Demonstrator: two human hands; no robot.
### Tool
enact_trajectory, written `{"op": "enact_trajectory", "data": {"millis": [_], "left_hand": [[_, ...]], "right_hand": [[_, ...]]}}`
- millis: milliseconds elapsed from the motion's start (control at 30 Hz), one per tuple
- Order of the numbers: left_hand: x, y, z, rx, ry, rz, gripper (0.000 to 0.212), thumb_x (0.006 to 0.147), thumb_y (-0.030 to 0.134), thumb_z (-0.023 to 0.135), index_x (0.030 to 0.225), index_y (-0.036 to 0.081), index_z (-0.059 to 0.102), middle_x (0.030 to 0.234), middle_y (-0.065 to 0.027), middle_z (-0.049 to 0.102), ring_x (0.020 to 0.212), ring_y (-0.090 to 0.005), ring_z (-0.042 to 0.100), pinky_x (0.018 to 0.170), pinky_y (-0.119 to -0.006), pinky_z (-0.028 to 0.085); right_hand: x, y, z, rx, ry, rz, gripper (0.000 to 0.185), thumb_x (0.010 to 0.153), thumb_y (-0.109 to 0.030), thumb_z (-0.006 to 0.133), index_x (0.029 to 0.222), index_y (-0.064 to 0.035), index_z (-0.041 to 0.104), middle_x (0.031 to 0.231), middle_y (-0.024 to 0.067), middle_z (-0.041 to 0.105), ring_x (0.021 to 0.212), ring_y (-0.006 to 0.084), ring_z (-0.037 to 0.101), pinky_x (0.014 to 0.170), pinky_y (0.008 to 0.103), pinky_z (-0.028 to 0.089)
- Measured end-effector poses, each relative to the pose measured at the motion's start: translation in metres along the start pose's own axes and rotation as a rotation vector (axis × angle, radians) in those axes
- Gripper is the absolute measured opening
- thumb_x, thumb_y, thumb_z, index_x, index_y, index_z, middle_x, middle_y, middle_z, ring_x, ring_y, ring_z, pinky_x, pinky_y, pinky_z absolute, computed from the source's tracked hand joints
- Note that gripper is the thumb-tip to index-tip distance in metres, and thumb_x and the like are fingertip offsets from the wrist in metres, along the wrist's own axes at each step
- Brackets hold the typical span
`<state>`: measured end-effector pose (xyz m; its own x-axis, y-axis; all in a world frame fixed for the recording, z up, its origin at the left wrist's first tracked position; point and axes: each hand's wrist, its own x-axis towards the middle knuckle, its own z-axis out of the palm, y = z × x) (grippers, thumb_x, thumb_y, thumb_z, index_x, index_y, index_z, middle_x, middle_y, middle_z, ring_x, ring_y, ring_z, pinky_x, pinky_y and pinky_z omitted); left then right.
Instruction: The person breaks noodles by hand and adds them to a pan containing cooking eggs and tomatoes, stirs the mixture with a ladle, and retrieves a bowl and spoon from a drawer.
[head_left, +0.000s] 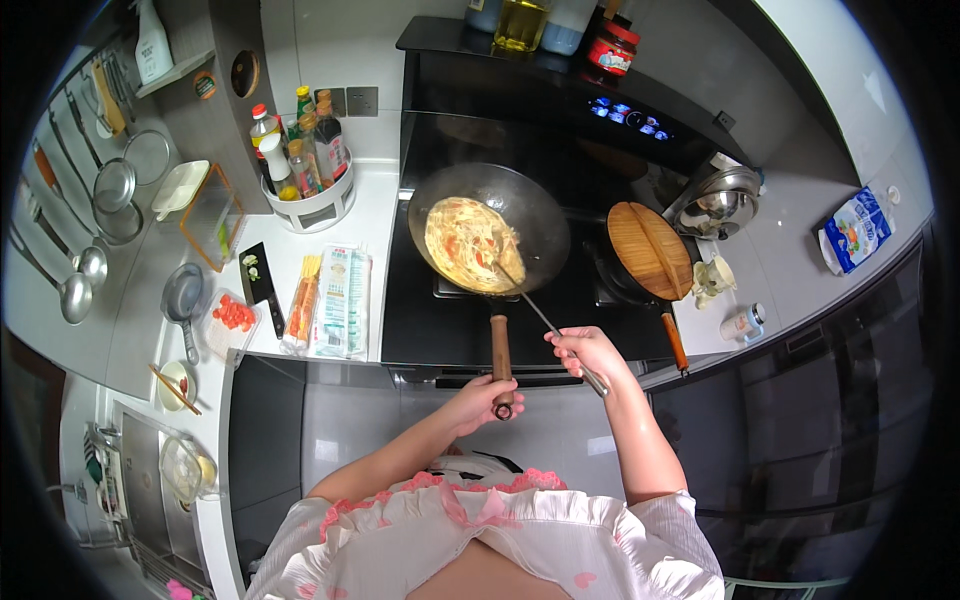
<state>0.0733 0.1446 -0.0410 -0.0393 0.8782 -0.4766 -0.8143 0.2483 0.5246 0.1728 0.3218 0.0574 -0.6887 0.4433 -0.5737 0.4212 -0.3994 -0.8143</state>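
My left hand (481, 405) grips the wooden handle (501, 349) of a dark wok (541, 210), which sits over the left burner. In my right hand (589, 352) is a long metal utensil (534, 304), its shaft slanting down into the wok. Its working end is sunk in the food and hidden. A pale yellow mass that looks like egg with noodles (469, 232), with red pieces through it, fills the left and near side of the wok. The wok's far right wall shows bare.
On the right burner stands a pan with a wooden lid (649, 251). Left of the black cooktop (420, 330) lie noodle packages (343, 300), a cleaver (261, 285) and a tray of chopped red pieces (234, 313). Bottles fill a white round rack (315, 214). A sink (142, 465) is at lower left.
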Motion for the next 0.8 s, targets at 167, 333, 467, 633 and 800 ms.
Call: {"op": "enact_trajectory", "data": {"millis": [167,333,467,633,800], "left_hand": [[0.006,0.004,-0.003,0.039,0.005,0.044,0.030,0.084,0.021,0.059,0.103,0.003,0.045,0.094,-0.0121,0.058,0.083,-0.0202,0.060,0.071,-0.031,0.052],[0.010,0.010,0.001,0.016,0.043,0.072,0.031,0.085,0.021,0.058,0.105,0.002,0.043,0.096,-0.0129,0.056,0.085,-0.0212,0.059,0.072,-0.033,0.052],[0.017,0.008,0.002,0.035,0.031,0.080,0.031,0.086,0.020,0.057,0.106,0.002,0.042,0.093,-0.0116,0.055,0.082,-0.0205,0.059,0.073,-0.034,0.052],[0.018,0.009,0.004,0.085,0.046,0.085,0.027,0.088,0.021,0.054,0.102,0.003,0.040,0.087,-0.0087,0.051,0.076,-0.0185,0.057,0.069,-0.033,0.053],[0.021,0.008,0.002,0.098,0.036,0.083,0.026,0.088,0.021,0.053,0.101,0.004,0.038,0.087,-0.0082,0.051,0.075,-0.0180,0.057,0.068,-0.033,0.053]], "right_hand": [[-0.003,-0.007,0.002,-0.413,0.235,-0.268,0.010,0.082,-0.007,0.054,0.086,0.0017,0.056,0.051,0.0031,0.050,0.040,0.0106,0.047,0.035,0.0238,0.036],[0.009,-0.017,-0.002,-1.172,0.637,-0.660,0.015,0.076,-0.007,0.054,0.086,0.0045,0.055,0.067,0.0246,0.058,0.065,0.0374,0.060,0.060,0.0410,0.050],[0.015,-0.011,-0.007,-1.407,0.776,-0.564,0.011,0.075,-0.004,0.052,0.080,0.0049,0.055,0.070,0.0259,0.059,0.070,0.0410,0.059,0.062,0.0449,0.050],[0.010,0.004,-0.001,-1.247,0.510,-0.549,0.015,0.073,-0.006,0.054,0.069,0.0073,0.058,0.065,0.0236,0.060,0.062,0.0336,0.063,0.055,0.0394,0.051],[0.003,0.002,0.011,-0.426,0.085,-0.085,0.014,0.082,-0.006,0.053,0.085,0.0066,0.056,0.054,0.0014,0.048,0.039,0.0061,0.041,0.034,0.0205,0.032]]}}
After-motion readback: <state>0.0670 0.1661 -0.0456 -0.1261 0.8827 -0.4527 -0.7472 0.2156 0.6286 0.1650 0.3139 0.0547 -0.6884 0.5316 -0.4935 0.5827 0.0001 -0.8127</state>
